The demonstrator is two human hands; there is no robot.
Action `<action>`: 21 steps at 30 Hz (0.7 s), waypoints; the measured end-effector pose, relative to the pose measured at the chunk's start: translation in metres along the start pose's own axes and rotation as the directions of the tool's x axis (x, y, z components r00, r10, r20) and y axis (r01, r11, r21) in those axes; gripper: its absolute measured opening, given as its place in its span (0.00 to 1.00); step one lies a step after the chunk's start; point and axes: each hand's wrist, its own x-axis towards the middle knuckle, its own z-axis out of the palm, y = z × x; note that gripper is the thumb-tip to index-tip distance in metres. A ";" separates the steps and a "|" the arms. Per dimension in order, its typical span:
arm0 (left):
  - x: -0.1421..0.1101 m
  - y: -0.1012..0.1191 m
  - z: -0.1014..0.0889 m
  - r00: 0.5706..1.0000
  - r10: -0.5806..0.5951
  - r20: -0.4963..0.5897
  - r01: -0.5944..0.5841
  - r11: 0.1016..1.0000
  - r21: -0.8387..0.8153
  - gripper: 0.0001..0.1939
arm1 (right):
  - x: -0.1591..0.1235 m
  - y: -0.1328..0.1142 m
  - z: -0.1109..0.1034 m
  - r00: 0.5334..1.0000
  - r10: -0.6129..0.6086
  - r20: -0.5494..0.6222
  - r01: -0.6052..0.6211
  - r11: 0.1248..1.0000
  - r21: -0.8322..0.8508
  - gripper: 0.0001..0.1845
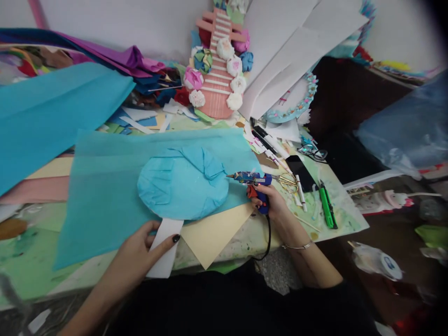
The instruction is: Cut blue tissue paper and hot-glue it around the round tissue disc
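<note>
My right hand (268,198) is closed around the handle of a blue glue gun (250,178), a finger at its orange trigger. The gun's nozzle points left, close to the right edge of a rounded shape covered in blue crepe paper (189,186). A white strip (168,252) sticks out from the bottom of that shape. My left hand (150,247) grips this strip between thumb and fingers. Under the shape lies a flat blue paper sheet (94,196), and a cream paper piece (217,233) lies at its front edge.
At the back stands a pink guitar-shaped piece (217,88) with paper flowers. To the right lie scissors (289,182), a phone (301,171), a green cutter (326,205), glasses (312,151) and several markers (264,140). Folded blue paper (63,102) covers the left.
</note>
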 end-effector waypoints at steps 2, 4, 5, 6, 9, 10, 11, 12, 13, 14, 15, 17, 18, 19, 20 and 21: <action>-0.002 0.001 0.006 0.998 -0.041 0.052 0.050 0.983 -0.177 0.27 | 0.000 0.001 0.000 1.000 -0.003 0.007 0.003 1.000 0.013 0.15; -0.005 0.004 0.012 0.997 -0.049 0.065 0.066 0.956 -0.287 0.30 | -0.001 0.001 0.001 1.000 -0.005 0.011 0.005 1.000 0.030 0.14; -0.007 0.006 0.014 0.997 -0.048 0.062 0.065 0.945 -0.321 0.31 | -0.001 0.001 0.001 1.000 0.001 0.010 -0.001 0.999 0.035 0.14; -0.009 0.008 0.015 0.997 -0.045 0.068 0.066 0.936 -0.345 0.31 | -0.002 0.001 0.002 1.000 0.012 0.011 -0.013 0.999 0.036 0.14; -0.010 0.009 0.014 0.992 -0.002 0.127 0.051 0.923 -0.382 0.28 | -0.004 0.001 0.003 0.999 0.039 0.022 -0.039 0.999 0.034 0.14; -0.010 0.009 0.013 0.989 0.029 0.145 0.031 0.917 -0.397 0.26 | -0.005 0.001 0.003 0.999 0.039 0.026 -0.040 0.999 0.036 0.14; -0.009 0.008 0.012 0.986 0.062 0.152 0.007 0.910 -0.416 0.24 | -0.006 0.000 0.003 0.999 0.038 0.031 -0.039 0.998 0.042 0.14; -0.009 0.007 0.010 0.985 0.093 0.148 -0.019 0.901 -0.434 0.22 | -0.007 -0.001 0.002 0.999 0.034 0.034 -0.036 0.998 0.053 0.14; -0.008 0.007 0.009 0.984 0.118 0.132 -0.046 0.892 -0.450 0.21 | -0.008 -0.002 0.002 0.999 0.031 0.039 -0.034 0.997 0.063 0.14; -0.008 0.007 0.009 0.984 0.139 0.116 -0.071 0.886 -0.459 0.21 | -0.010 -0.004 0.002 0.998 0.033 0.051 -0.037 0.997 0.069 0.14; -0.009 0.007 0.008 0.982 0.157 0.102 -0.093 0.881 -0.464 0.21 | -0.013 -0.007 0.002 0.997 0.035 0.069 -0.040 0.997 0.070 0.14; -0.010 0.009 0.009 0.981 0.178 0.071 -0.123 0.870 -0.478 0.21 | -0.020 -0.013 0.006 0.993 0.032 0.117 -0.039 0.997 0.062 0.14; -0.011 0.010 0.010 0.981 0.184 0.053 -0.135 0.860 -0.493 0.20 | -0.025 -0.016 0.009 0.990 0.025 0.137 -0.033 0.998 0.058 0.14; -0.011 0.012 0.012 0.981 0.190 0.036 -0.146 0.848 -0.509 0.20 | -0.030 -0.018 0.014 0.988 0.011 0.151 -0.020 0.998 0.058 0.14; -0.011 0.013 0.015 0.979 0.200 0.024 -0.159 0.839 -0.521 0.19 | -0.035 -0.019 0.020 0.988 -0.013 0.156 0.003 0.998 0.061 0.14; -0.011 0.014 0.018 0.976 0.219 0.016 -0.178 0.830 -0.528 0.19 | -0.040 -0.020 0.028 0.987 -0.038 0.158 0.028 0.998 0.062 0.14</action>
